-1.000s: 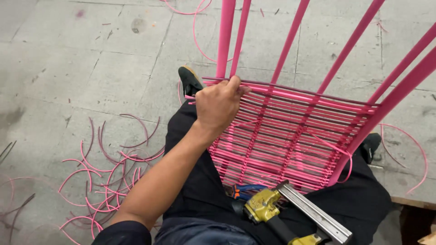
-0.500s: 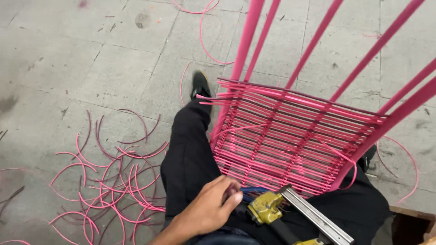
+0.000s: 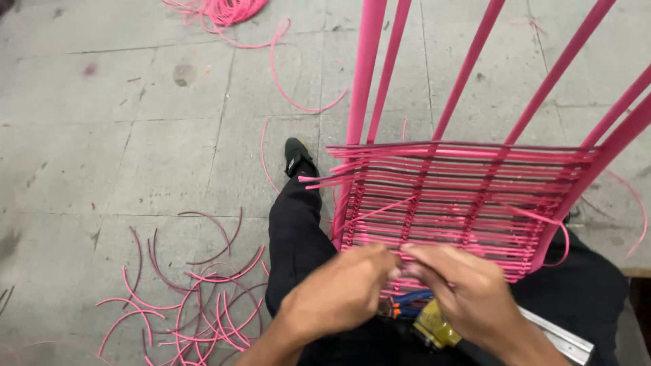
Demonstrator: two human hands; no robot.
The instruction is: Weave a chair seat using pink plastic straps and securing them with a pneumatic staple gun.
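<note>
Grip hidden, hands [image 3: 407,291] meeting at pink weave [image 3: 447,196]

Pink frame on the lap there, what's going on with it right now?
A seated person has a pink metal frame propped against their legs, its lower part woven with pink cord. The left hand and right hand meet at the weave's lower edge, fingertips together. A yellow tool lies on the lap, and cut cord scraps litter the floor.
</note>
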